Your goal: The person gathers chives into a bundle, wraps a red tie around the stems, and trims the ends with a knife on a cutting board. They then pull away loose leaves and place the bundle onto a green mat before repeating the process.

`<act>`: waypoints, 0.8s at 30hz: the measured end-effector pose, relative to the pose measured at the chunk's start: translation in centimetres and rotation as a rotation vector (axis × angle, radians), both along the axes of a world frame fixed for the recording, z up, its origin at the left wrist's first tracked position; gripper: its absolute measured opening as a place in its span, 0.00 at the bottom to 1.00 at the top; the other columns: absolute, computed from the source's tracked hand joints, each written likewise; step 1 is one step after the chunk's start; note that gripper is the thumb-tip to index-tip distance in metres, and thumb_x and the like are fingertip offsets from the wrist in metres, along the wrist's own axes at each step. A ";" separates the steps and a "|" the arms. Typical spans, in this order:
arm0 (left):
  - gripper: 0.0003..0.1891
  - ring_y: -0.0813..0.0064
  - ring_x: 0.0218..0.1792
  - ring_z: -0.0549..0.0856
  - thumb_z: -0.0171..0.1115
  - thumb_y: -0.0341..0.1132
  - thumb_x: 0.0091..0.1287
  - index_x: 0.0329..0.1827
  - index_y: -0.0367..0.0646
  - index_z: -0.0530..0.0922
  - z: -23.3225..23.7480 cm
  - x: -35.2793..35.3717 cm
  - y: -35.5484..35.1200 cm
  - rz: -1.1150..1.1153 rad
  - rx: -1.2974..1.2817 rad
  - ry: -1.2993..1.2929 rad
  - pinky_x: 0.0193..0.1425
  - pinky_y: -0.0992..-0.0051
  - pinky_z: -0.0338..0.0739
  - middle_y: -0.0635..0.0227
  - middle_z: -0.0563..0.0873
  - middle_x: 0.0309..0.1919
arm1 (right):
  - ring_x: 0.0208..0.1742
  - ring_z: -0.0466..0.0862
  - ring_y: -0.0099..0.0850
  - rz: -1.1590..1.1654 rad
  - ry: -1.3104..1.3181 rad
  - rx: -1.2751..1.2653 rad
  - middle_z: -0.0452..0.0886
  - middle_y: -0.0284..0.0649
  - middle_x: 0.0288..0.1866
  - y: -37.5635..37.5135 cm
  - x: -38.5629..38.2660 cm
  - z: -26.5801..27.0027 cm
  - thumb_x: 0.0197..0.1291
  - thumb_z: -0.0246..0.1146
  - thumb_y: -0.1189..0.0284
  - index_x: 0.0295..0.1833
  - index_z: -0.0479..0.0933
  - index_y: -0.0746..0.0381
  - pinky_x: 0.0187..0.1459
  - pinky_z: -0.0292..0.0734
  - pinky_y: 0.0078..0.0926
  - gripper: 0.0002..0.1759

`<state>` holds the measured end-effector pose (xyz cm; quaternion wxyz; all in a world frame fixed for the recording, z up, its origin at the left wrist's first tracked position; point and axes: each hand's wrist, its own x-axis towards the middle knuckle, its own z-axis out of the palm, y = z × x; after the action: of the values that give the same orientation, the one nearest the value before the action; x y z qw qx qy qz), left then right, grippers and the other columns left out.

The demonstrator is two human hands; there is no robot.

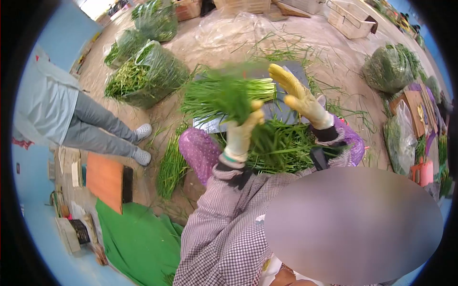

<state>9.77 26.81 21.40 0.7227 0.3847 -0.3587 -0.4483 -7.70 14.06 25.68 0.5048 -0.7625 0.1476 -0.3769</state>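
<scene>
My left hand, in a yellow-and-white glove, is closed round a bunch of chives, whose long green leaves are smeared by motion. To its right, my right hand is raised with the gloved fingers stretched out and nothing in them. A pile of chives with pale stem ends pointing right lies behind my left hand on a grey board. More loose chives fill my lap, between my knees in purple dotted cloth.
Bags of greens stand at the far left, and another bag at the right. A person in grey trousers stands on the left. Plastic crates line the back. A green sheet and an orange board lie at the lower left.
</scene>
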 end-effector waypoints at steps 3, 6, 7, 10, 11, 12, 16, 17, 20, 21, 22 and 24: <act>0.07 0.75 0.35 0.81 0.65 0.26 0.73 0.51 0.38 0.83 -0.5 2.9 2.0 0.075 -0.117 0.069 0.42 0.73 0.78 0.68 0.85 0.37 | 0.75 0.75 0.44 -0.388 0.382 0.056 0.73 0.47 0.76 -6.7 -0.8 -15.3 0.67 0.69 0.49 0.76 0.69 0.62 0.75 0.68 0.41 0.41; 0.08 0.74 0.37 0.79 0.64 0.29 0.73 0.52 0.38 0.80 0.0 4.3 3.5 0.112 -0.081 0.144 0.45 0.71 0.76 0.70 0.80 0.38 | 0.74 0.74 0.49 -0.663 0.811 -0.263 0.73 0.47 0.76 -5.2 0.7 -23.7 0.71 0.63 0.51 0.76 0.69 0.59 0.73 0.71 0.44 0.36; 0.08 0.75 0.36 0.78 0.64 0.31 0.74 0.51 0.40 0.80 0.0 4.9 3.7 0.135 -0.073 0.143 0.44 0.73 0.75 0.72 0.79 0.36 | 0.76 0.72 0.50 -0.603 0.911 -0.417 0.73 0.47 0.76 -2.7 1.4 -23.4 0.72 0.62 0.52 0.77 0.69 0.59 0.72 0.71 0.45 0.34; 0.08 0.79 0.34 0.74 0.64 0.38 0.75 0.49 0.44 0.80 -0.7 7.7 4.7 0.195 -0.076 0.173 0.42 0.79 0.70 0.76 0.76 0.32 | 0.82 0.62 0.51 -0.370 1.058 -0.804 0.69 0.47 0.79 3.9 1.0 -24.7 0.73 0.59 0.55 0.70 0.77 0.58 0.70 0.72 0.48 0.27; 0.08 0.81 0.32 0.72 0.63 0.41 0.75 0.45 0.47 0.79 -0.1 8.7 5.2 0.234 -0.068 0.178 0.41 0.80 0.68 0.79 0.74 0.30 | 0.77 0.69 0.49 -0.212 1.059 -0.736 0.72 0.48 0.76 5.2 -0.1 -24.8 0.71 0.59 0.56 0.67 0.79 0.57 0.68 0.73 0.48 0.25; 0.08 0.83 0.31 0.71 0.63 0.41 0.76 0.42 0.48 0.77 0.2 9.6 5.9 0.187 -0.131 0.296 0.41 0.79 0.69 0.79 0.72 0.29 | 0.73 0.76 0.47 -0.052 1.051 -0.666 0.76 0.49 0.73 6.0 -1.2 -23.9 0.70 0.59 0.57 0.64 0.81 0.57 0.67 0.75 0.48 0.23; 0.10 0.84 0.28 0.71 0.60 0.44 0.79 0.42 0.49 0.75 -0.8 13.1 7.7 0.147 -0.350 0.421 0.39 0.78 0.71 0.81 0.71 0.27 | 0.48 0.89 0.45 0.107 1.432 -0.288 0.89 0.45 0.49 6.1 -3.1 -18.0 0.72 0.57 0.54 0.55 0.86 0.54 0.51 0.84 0.40 0.20; 0.10 0.84 0.27 0.71 0.60 0.44 0.79 0.42 0.49 0.74 -1.2 13.8 8.0 0.142 -0.369 0.442 0.40 0.78 0.71 0.82 0.71 0.27 | 0.49 0.89 0.46 -0.116 1.048 -0.159 0.89 0.47 0.48 5.6 -2.6 -17.5 0.70 0.59 0.49 0.54 0.86 0.57 0.52 0.83 0.42 0.25; 0.10 0.84 0.26 0.73 0.58 0.43 0.80 0.41 0.50 0.75 -2.2 15.6 8.4 0.090 -0.423 0.473 0.40 0.75 0.72 0.80 0.72 0.26 | 0.54 0.87 0.49 -0.354 0.438 0.076 0.89 0.51 0.49 4.0 1.2 -15.4 0.65 0.63 0.38 0.56 0.85 0.64 0.57 0.81 0.42 0.37; 0.11 0.83 0.26 0.73 0.58 0.44 0.80 0.40 0.49 0.76 -2.1 15.7 8.4 0.092 -0.442 0.475 0.39 0.75 0.73 0.79 0.73 0.25 | 0.59 0.85 0.47 -0.272 0.597 0.157 0.87 0.53 0.54 3.6 2.5 -15.6 0.64 0.62 0.34 0.59 0.83 0.66 0.62 0.78 0.37 0.43; 0.11 0.83 0.25 0.74 0.58 0.44 0.80 0.39 0.49 0.76 -2.1 15.8 8.5 0.094 -0.460 0.474 0.39 0.75 0.73 0.79 0.74 0.25 | 0.60 0.85 0.42 -0.043 0.707 0.361 0.86 0.53 0.57 3.4 4.0 -15.0 0.66 0.60 0.33 0.61 0.81 0.69 0.64 0.77 0.34 0.46; 0.11 0.83 0.24 0.73 0.57 0.44 0.79 0.38 0.50 0.75 -2.4 16.2 8.8 0.089 -0.484 0.462 0.39 0.75 0.71 0.79 0.72 0.24 | 0.60 0.85 0.40 0.143 0.602 0.417 0.87 0.54 0.55 4.5 7.6 -19.3 0.68 0.59 0.34 0.61 0.82 0.68 0.64 0.76 0.32 0.44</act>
<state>25.92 35.56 19.02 0.8741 0.1056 -0.2643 -0.3935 -0.08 18.57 6.39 0.6084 -0.7284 0.3092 -0.0615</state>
